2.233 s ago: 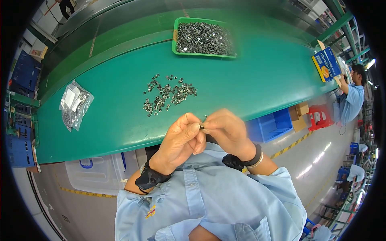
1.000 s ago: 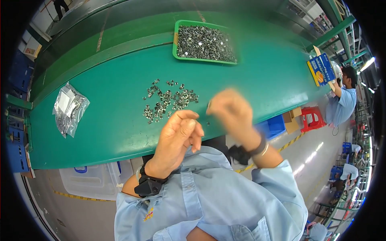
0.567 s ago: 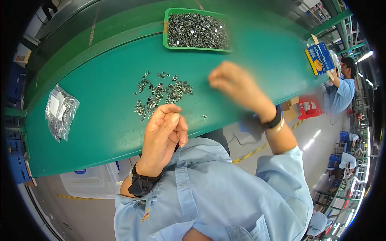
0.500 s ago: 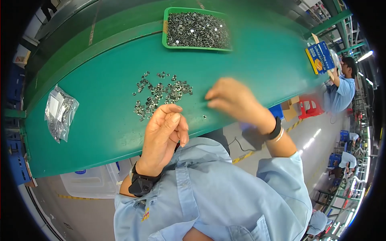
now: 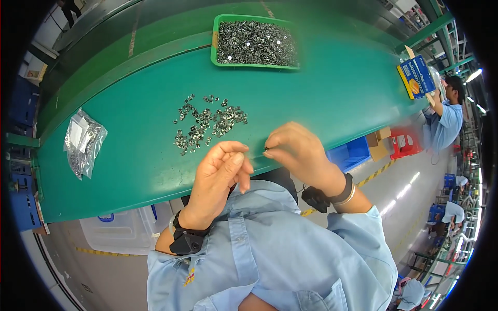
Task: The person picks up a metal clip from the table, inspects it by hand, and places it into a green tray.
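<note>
My right hand [image 5: 303, 155] is over the front edge of the green table, thumb and forefinger pinched on a small dark metal piece [image 5: 266, 149]. Just left of it, my left hand [image 5: 220, 176] is half curled, its thumb resting near the bent forefinger; whether anything sits inside the fingers cannot be made out. Beyond the left hand a loose heap of small shiny metal pieces [image 5: 228, 119] spreads over the tabletop [image 5: 140, 140].
A green tray [image 5: 213, 49] full of similar small metal parts stands at the back. To the left lies a clear plastic bag [image 5: 85, 142] of parts. A blue box [image 5: 415, 78] is at the right end, beside a co-worker [image 5: 448, 119]. Below the table are a clear bin [image 5: 114, 233] and a blue crate [image 5: 353, 154].
My right hand has come down and toward me, and now pinches a small metal piece. My left hand has shifted slightly right, closer to it.
</note>
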